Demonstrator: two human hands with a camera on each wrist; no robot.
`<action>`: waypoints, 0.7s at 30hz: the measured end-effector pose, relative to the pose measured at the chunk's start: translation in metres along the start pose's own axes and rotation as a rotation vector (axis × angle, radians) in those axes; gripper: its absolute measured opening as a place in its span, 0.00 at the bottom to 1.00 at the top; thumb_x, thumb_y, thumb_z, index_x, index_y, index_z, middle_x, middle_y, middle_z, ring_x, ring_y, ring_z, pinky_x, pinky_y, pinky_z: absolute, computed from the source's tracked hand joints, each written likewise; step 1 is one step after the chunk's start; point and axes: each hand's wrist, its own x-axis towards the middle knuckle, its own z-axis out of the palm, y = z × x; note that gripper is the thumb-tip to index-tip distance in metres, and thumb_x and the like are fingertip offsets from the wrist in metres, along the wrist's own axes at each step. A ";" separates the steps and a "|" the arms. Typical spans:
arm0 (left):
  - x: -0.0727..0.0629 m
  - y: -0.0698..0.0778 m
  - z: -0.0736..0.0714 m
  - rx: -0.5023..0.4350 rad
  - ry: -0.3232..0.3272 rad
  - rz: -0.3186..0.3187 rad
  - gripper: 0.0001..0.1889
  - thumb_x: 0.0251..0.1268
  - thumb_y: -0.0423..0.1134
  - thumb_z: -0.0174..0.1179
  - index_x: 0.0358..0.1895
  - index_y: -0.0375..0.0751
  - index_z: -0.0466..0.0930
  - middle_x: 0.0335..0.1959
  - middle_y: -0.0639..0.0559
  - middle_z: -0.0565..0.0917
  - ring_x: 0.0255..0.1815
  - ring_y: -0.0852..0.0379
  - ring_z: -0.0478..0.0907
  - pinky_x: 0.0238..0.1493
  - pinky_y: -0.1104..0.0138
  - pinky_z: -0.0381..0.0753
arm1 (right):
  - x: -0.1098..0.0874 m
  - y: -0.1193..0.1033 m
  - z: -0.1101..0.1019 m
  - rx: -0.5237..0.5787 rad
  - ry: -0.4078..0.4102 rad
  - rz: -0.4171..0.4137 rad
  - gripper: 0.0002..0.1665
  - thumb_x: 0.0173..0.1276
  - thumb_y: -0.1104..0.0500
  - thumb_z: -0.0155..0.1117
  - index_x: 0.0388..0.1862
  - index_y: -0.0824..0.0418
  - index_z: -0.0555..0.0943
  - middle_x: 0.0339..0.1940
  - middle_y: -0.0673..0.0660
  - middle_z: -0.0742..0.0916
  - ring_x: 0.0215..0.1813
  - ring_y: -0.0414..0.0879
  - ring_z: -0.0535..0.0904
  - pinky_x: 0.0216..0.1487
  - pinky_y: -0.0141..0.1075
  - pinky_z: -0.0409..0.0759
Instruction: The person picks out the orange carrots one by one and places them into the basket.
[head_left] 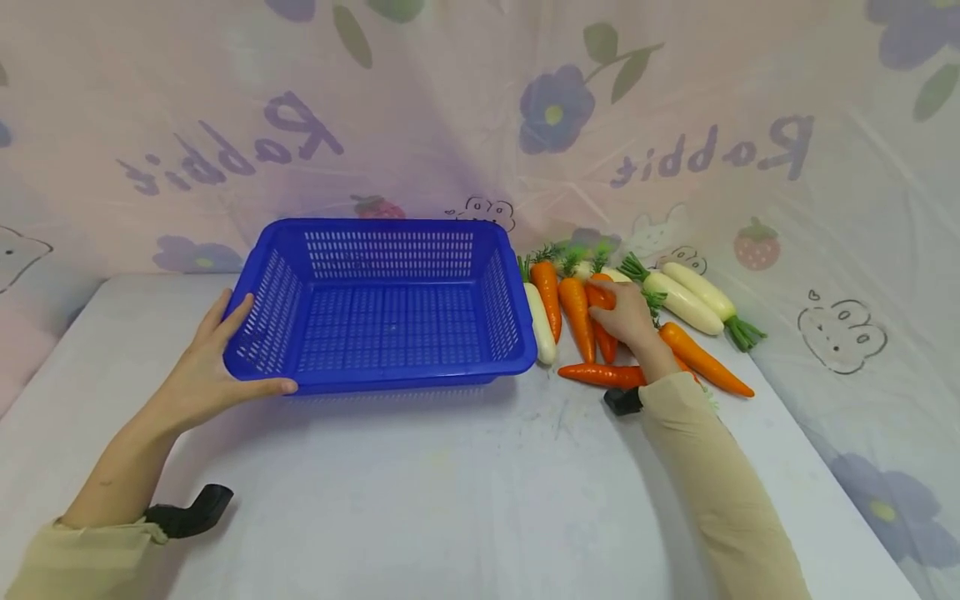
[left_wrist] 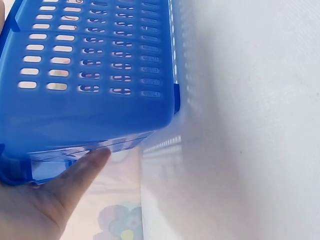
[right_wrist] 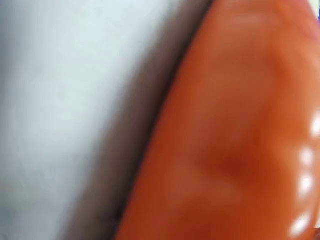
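A person's left hand (head_left: pixel 191 379) grips one end of a blue basket (head_left: pixel 408 379), which lies between it and the right hand (head_left: pixel 626 317), whose fingers touch a carrot (head_left: pixel 606 342); whether they pinch it cannot be told. The work looks barely begun, with white radishes (head_left: pixel 684 303) and other carrots (head_left: pixel 576 312) around the right hand on the counter (head_left: pixel 450 483), outside the basket. The left wrist view reveals the basket's slotted outer wall, scarcely visible from the head.

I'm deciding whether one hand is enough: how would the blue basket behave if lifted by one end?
The blue basket is probably light for its size: slots perforate its walls. With its rim unbent where the left hand touches, it seems fairly stiff. Being long, it would likely tip if held at one end.
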 end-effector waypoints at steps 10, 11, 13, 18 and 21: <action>-0.003 -0.004 0.000 -0.035 0.023 0.045 0.65 0.44 0.50 0.76 0.78 0.48 0.33 0.78 0.50 0.27 0.76 0.30 0.29 0.61 0.24 0.42 | -0.011 -0.010 -0.005 0.121 0.042 -0.035 0.30 0.67 0.59 0.60 0.69 0.58 0.70 0.67 0.74 0.68 0.58 0.64 0.66 0.55 0.54 0.70; -0.002 -0.004 0.000 -0.036 0.028 0.056 0.65 0.43 0.49 0.76 0.78 0.47 0.34 0.79 0.51 0.28 0.76 0.32 0.29 0.61 0.25 0.42 | -0.011 -0.011 -0.006 0.134 0.043 -0.044 0.30 0.67 0.59 0.60 0.68 0.57 0.71 0.67 0.72 0.68 0.56 0.63 0.67 0.54 0.52 0.71; -0.002 -0.005 0.000 -0.035 0.030 0.073 0.64 0.43 0.49 0.76 0.78 0.46 0.34 0.79 0.51 0.30 0.77 0.33 0.30 0.62 0.25 0.42 | -0.013 -0.015 -0.008 0.156 0.044 -0.057 0.30 0.67 0.59 0.61 0.69 0.56 0.71 0.69 0.70 0.69 0.56 0.63 0.70 0.51 0.48 0.74; 0.000 -0.007 0.000 -0.041 0.028 0.095 0.64 0.44 0.48 0.76 0.78 0.45 0.35 0.79 0.53 0.31 0.77 0.33 0.31 0.62 0.25 0.41 | -0.020 -0.027 -0.015 0.210 0.022 -0.052 0.31 0.68 0.56 0.60 0.71 0.51 0.69 0.72 0.66 0.66 0.62 0.68 0.72 0.53 0.53 0.80; -0.001 -0.008 -0.001 -0.043 0.027 0.094 0.64 0.44 0.48 0.76 0.78 0.45 0.35 0.79 0.54 0.31 0.77 0.34 0.30 0.63 0.26 0.41 | -0.022 -0.035 -0.018 0.233 0.028 -0.075 0.31 0.68 0.55 0.61 0.70 0.51 0.69 0.72 0.65 0.67 0.63 0.70 0.71 0.58 0.58 0.76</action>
